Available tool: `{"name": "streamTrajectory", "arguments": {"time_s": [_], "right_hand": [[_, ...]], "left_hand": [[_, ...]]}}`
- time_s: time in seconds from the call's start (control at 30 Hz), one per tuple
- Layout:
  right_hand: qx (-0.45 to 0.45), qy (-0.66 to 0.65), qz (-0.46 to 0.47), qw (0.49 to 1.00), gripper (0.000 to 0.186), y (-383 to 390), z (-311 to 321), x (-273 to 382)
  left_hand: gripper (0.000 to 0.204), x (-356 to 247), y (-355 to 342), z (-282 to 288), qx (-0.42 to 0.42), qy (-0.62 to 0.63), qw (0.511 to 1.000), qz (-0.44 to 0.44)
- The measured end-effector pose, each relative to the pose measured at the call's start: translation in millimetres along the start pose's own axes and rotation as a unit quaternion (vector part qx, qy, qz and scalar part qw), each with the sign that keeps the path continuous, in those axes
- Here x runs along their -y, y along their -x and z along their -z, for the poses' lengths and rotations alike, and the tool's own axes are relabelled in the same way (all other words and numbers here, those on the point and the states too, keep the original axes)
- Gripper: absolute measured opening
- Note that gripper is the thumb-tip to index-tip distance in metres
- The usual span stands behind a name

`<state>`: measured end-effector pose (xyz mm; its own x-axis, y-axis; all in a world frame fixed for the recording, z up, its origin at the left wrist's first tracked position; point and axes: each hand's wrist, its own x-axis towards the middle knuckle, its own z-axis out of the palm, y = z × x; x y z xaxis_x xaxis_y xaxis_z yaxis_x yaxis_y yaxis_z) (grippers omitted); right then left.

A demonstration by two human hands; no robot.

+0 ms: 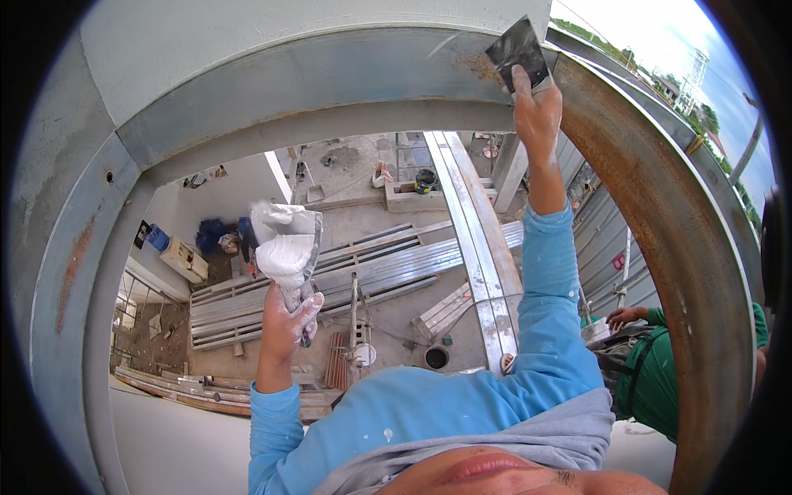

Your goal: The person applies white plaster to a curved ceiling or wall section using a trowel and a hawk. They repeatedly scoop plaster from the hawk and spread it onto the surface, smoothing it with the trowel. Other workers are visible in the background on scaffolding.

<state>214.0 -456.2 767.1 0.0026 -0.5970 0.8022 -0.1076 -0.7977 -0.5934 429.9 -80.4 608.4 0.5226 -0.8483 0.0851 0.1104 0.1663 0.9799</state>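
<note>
My left hand [285,322] is closed round the handle of a trowel [317,235], raised in front of me. Soft white plaster [285,254] lies heaped on its blade. Up at the top right, my right hand [538,115] grips a dark, square putty blade [521,48], thumb pressed on its face. The blade lies over the upper steel beam [330,70] and the lower edge of the pale wall panel [247,25], near the beam's corner. Rust-brown marks show on the steel beside it. White smears cover my fingers.
A rusty curved-looking beam [660,190] frames the right side, a grey beam [70,247] the left. Far below lie long metal sections [371,268] and a black bucket [436,356]. A person in green [652,375] is close at my right; another crouches lower left.
</note>
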Motion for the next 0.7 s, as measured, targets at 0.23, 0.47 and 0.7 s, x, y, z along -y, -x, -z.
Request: {"name": "streamTrajectory", "arguments": {"time_s": [0.23,0.47,0.7], "right_hand": [[-0.069,0.423,-0.029,0.903,0.048,-201.4,51.8,-74.4],[0.025,0.423,-0.175,0.889,0.047,-227.9,39.7,-83.7],[-0.004,0.477,-0.126,0.870,0.048,-160.8,-96.5,11.0]], "left_hand": [[0.040,35.4,18.6,20.1,-0.036,0.005,0.999,0.021],[0.044,65.5,52.4,112.3,-0.078,0.068,0.994,0.047],[0.051,72.2,92.6,216.7,-0.158,0.078,0.981,0.082]]}}
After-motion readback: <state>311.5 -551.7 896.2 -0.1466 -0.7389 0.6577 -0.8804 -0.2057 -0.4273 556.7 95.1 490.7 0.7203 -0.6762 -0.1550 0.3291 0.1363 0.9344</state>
